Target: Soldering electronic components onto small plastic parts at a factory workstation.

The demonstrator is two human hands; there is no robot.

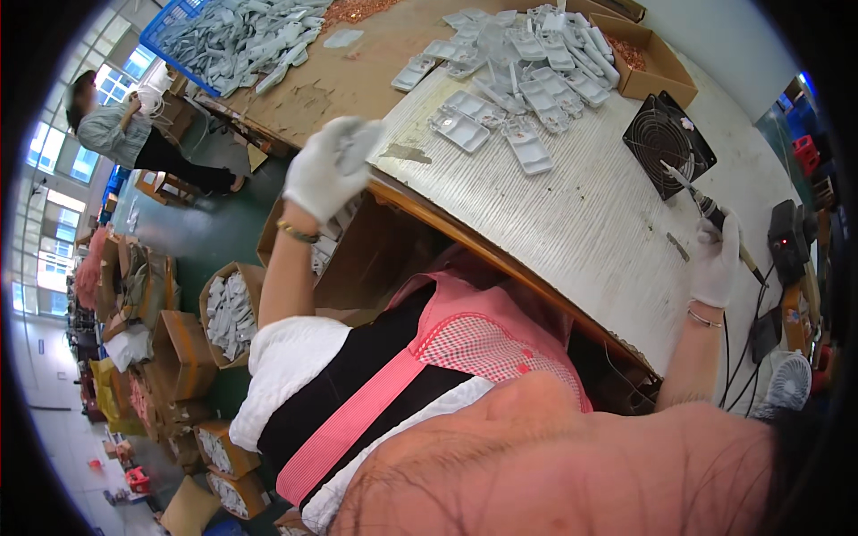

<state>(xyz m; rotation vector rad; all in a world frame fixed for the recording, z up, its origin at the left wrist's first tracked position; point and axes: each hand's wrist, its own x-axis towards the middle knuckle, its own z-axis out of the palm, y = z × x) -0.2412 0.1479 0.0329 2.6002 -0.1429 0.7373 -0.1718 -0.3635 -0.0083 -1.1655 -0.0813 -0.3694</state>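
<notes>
My left hand (323,170), in a white glove, is raised over the near-left edge of the table. Its fingers are closed on a pale grey plastic part (359,145), blurred so that its exact shape is hard to make out. At the right, my gloved right hand (715,259) grips a soldering iron (712,211) by its dark handle. The iron's metal tip points up and left, in front of a black square fan (660,147) on the table. Several white plastic housings (527,146) with compartments lie loose across the white tabletop (581,214).
A blue basket (183,80) heaped with grey plastic parts stands at the far left, and a cardboard box (657,87) of copper-coloured pieces at the back right. Open boxes of parts (231,313) line the floor at left. Another person (134,138) stands beyond. A dark power unit (788,241) sits rightmost.
</notes>
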